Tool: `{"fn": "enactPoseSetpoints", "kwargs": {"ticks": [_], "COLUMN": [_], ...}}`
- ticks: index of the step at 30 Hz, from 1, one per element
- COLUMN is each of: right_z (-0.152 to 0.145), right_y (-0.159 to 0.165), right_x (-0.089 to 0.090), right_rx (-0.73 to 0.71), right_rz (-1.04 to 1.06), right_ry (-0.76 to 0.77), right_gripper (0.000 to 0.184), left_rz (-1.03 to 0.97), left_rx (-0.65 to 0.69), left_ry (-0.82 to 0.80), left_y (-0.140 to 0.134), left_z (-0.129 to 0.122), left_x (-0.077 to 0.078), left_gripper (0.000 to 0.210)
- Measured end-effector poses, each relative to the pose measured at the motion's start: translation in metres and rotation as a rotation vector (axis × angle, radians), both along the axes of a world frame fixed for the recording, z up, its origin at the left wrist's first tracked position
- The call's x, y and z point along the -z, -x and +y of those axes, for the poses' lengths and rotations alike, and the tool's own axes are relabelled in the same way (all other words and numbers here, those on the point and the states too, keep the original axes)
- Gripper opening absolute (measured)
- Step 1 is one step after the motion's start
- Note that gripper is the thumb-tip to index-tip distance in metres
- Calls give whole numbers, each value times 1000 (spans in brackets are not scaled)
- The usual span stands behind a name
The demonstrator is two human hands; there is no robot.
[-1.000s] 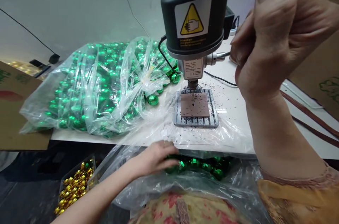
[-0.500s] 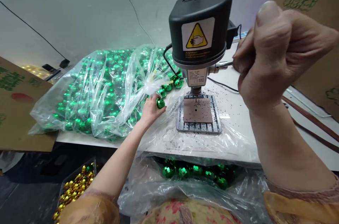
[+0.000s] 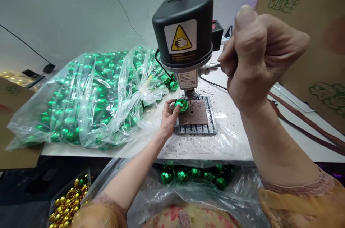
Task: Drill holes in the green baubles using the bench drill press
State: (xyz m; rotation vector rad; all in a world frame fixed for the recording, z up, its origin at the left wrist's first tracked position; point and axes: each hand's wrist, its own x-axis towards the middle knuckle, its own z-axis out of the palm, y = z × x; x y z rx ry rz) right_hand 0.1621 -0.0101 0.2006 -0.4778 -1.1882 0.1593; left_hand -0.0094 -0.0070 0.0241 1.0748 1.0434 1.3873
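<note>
- Ball (image 3: pixel 182 105), green and shiny, is now near the middle of the frame, by the left part of the brown pad (image 3: pixel 198 115) and just under the drill (image 3: pixel 183 30).
- Half a second ago, it was farther left, by the knot of the big bag (image 3: pixel 145 90).
- So the ball is now at the drill, but it is not over the small hole (image 3: pixel 192 112) in the pad. I cannot tell if it touches the pad.
- The left hand (image 3: pixel 170 116) pinches the ball. Its thumb is in front, its fingers curl at the left and back, and they are only as wide apart as the ball.
- The right hand (image 3: pixel 254 57), upper right, is the same as before: a tight fist on the end of the drill's handle (image 3: pixel 213 67). The fist hides that end.
- More green balls (image 3: pixel 182 175) sit at the bottom middle, and gold balls (image 3: pixel 63 204) sit at the lower left.
</note>
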Motion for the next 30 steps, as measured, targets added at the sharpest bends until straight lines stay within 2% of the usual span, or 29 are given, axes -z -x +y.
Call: {"fn": "enactPoseSetpoints", "kwargs": {"ticks": [7, 11, 15, 24, 30], "right_z": [1, 1, 2, 4, -1], "right_y": [3, 3, 2, 1, 3], "right_x": [-2, -2, -2, 0, 15], "right_rx": [113, 53, -4, 46, 48], "right_rz": [-2, -2, 7, -21, 7], "right_ry": [1, 4, -62, -57, -103], "right_gripper": [54, 54, 48, 48, 48], "left_rz": [223, 454, 666, 617, 621], "left_rx": [78, 61, 3, 49, 39], "left_ry": [-103, -169, -241, -262, -252], "left_y": [-1, 0, -7, -21, -19], "left_z": [4, 4, 0, -5, -4], "left_x": [12, 15, 11, 8, 11], "left_gripper": [54, 48, 46, 45, 47]}}
